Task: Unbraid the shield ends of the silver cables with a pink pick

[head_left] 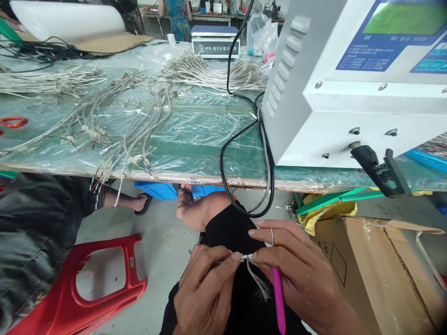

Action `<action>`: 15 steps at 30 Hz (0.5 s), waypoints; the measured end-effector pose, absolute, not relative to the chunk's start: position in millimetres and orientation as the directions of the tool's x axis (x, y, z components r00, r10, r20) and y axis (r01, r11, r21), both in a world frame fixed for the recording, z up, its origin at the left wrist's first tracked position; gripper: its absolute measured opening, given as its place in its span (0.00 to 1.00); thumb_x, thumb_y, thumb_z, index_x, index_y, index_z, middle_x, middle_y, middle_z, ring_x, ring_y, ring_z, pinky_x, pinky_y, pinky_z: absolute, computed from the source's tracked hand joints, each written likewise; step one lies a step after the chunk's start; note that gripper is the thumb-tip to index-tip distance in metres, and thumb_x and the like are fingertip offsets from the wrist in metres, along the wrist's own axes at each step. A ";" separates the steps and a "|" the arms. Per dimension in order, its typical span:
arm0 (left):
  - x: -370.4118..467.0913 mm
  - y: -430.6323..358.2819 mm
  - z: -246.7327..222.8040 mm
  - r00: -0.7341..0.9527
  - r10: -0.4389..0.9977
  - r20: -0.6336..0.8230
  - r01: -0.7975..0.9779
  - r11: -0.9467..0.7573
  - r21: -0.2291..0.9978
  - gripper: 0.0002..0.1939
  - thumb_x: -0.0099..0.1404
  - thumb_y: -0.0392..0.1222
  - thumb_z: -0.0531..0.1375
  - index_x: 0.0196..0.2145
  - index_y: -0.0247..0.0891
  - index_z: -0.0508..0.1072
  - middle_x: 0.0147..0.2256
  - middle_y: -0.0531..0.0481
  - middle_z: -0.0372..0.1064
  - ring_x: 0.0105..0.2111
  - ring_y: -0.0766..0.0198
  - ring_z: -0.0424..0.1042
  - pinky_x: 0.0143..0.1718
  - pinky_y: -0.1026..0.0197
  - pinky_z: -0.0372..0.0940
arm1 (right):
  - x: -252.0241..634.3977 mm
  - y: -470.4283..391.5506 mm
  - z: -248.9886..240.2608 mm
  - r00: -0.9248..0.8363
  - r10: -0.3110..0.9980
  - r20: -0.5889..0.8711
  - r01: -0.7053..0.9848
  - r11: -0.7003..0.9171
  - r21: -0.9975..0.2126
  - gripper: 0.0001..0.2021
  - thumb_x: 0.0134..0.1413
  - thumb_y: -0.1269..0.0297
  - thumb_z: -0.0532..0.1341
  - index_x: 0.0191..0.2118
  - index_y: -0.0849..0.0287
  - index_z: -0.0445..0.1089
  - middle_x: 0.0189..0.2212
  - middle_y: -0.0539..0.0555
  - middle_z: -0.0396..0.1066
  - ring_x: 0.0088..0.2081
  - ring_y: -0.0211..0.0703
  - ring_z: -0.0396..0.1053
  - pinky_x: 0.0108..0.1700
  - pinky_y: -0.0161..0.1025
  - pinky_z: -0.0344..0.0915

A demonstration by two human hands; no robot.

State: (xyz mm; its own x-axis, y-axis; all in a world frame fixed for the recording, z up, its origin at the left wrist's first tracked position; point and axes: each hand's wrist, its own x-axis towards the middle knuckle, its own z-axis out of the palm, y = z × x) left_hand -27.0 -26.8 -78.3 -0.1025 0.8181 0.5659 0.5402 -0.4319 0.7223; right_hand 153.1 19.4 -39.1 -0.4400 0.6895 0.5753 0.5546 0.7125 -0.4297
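Over my lap, my left hand is closed in a pinch on one side of a small pale cable end. The thumb and forefinger of my right hand pinch its other side, close to the left fingertips. From between them hangs a frayed bundle of whitish strands. A bright pink pen-like handle also rests in my right hand, pointing down; its tip is hidden behind the fingers. What lies inside the left hand is mostly covered.
Bundles of pale cables lie on the film-covered green table. A white machine with a display stands at the right, black cord looping over the edge. A red stool, a seated person's leg and a cardboard box flank me.
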 end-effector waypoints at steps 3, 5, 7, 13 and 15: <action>-22.1 -27.4 -73.3 -0.200 0.890 0.411 0.402 -0.308 0.862 0.15 0.59 0.25 0.66 0.39 0.44 0.80 0.33 0.51 0.75 0.30 0.63 0.75 0.30 0.65 0.67 | 153.6 21.1 -42.6 -0.443 0.660 0.608 0.531 0.739 -0.415 0.04 0.60 0.73 0.64 0.35 0.57 0.75 0.41 0.56 0.80 0.51 0.49 0.75 0.47 0.45 0.76; -18.6 -26.6 -66.9 -0.260 0.939 0.225 0.242 -0.162 0.957 0.07 0.60 0.31 0.67 0.34 0.42 0.81 0.31 0.51 0.75 0.29 0.62 0.74 0.30 0.65 0.67 | 154.3 23.1 -45.1 -0.440 0.642 0.628 0.514 0.753 -0.410 0.04 0.61 0.72 0.64 0.35 0.56 0.75 0.42 0.56 0.81 0.51 0.49 0.76 0.47 0.46 0.76; -15.5 -25.2 -58.6 -0.270 0.963 -0.002 0.054 0.017 0.998 0.02 0.61 0.37 0.68 0.29 0.40 0.81 0.27 0.50 0.73 0.27 0.62 0.71 0.28 0.64 0.65 | 155.0 24.9 -48.0 -0.435 0.634 0.639 0.506 0.760 -0.409 0.04 0.61 0.71 0.64 0.36 0.56 0.76 0.44 0.57 0.81 0.52 0.50 0.75 0.46 0.46 0.77; -14.2 -24.5 -39.9 -0.151 0.920 -0.362 -0.265 0.315 0.911 0.15 0.58 0.48 0.69 0.22 0.36 0.76 0.19 0.57 0.55 0.18 0.72 0.49 0.20 0.66 0.47 | 154.7 24.5 -54.6 -0.408 0.626 0.665 0.502 0.762 -0.410 0.05 0.56 0.74 0.66 0.36 0.56 0.77 0.48 0.59 0.79 0.55 0.53 0.73 0.47 0.49 0.77; -15.7 -24.9 -39.5 -0.112 0.906 -0.407 -0.272 0.366 0.890 0.18 0.59 0.52 0.68 0.22 0.35 0.74 0.18 0.58 0.50 0.18 0.73 0.45 0.20 0.65 0.41 | 154.3 23.3 -55.8 -0.380 0.622 0.685 0.516 0.757 -0.401 0.05 0.56 0.73 0.66 0.35 0.55 0.78 0.49 0.60 0.79 0.54 0.54 0.74 0.46 0.49 0.78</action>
State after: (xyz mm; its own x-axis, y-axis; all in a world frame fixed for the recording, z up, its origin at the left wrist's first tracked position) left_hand -15.7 -24.9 -39.5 -0.1120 0.9064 -0.4073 -0.2720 0.3663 0.8898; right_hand 154.3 23.3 -55.8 -0.3798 0.6220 0.6847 0.5162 0.7567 -0.4011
